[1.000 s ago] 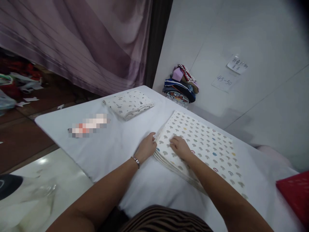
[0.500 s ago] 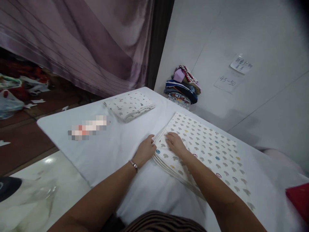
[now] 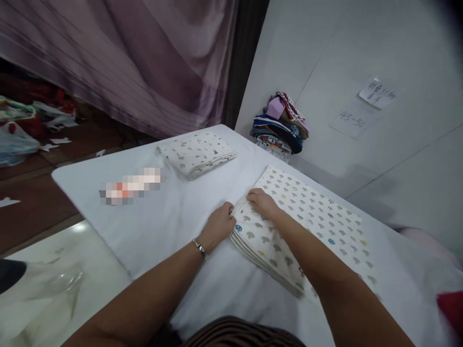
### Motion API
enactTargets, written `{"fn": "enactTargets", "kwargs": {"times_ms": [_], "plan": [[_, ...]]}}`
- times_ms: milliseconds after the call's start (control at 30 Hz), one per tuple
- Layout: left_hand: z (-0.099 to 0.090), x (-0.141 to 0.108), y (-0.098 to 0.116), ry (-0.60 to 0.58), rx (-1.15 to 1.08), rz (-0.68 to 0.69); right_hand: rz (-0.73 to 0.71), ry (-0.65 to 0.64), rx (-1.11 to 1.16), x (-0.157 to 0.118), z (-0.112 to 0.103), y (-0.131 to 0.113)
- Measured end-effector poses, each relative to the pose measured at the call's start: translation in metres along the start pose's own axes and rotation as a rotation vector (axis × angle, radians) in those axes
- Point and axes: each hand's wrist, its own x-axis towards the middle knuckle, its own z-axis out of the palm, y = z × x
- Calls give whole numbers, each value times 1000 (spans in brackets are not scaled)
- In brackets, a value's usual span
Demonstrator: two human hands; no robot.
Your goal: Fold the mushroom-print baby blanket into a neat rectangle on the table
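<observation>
A layered white cloth (image 3: 318, 219) printed with grey mushroom-like shapes and a few coloured ones lies on the white-covered table (image 3: 152, 236). At its left corner, the fingers of my left hand (image 3: 219, 223) are closed round the stacked edges, with the thumb on top. My right hand (image 3: 263, 204) pinches the top layer near the left edge, just right of my left hand. Under my right forearm the fabric rises in a loose fold. Farther back rests a second folded cloth (image 3: 198, 152) with small scattered prints, touched by neither hand.
A pixelated long object (image 3: 133, 185) lies on the table's left part. Folded clothes (image 3: 280, 123) are piled by the wall, beyond the table's far edge. Paper notes (image 3: 378, 91) hang on the wall. A purple curtain (image 3: 144, 58) hangs behind, and bags (image 3: 18, 140) sit on the floor.
My right hand's fingers have curled into the top layer, and the cloth has bunched up under my right forearm. My left hand keeps its hold at the corner. The view has shifted slightly.
</observation>
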Motion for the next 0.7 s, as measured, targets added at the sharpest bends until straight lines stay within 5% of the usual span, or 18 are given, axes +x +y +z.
{"fn": "enactTargets", "kwargs": {"times_ms": [167,400,700], "plan": [[-1,0,-1,-16,21,6,-110,-83,-32,0,-11,1],[-5,0,1,-46,19,-2,14,-66,-17,1,-17,-2],[-3,1,-1,-34,10,4,-49,-116,24,11,-22,-5]]}}
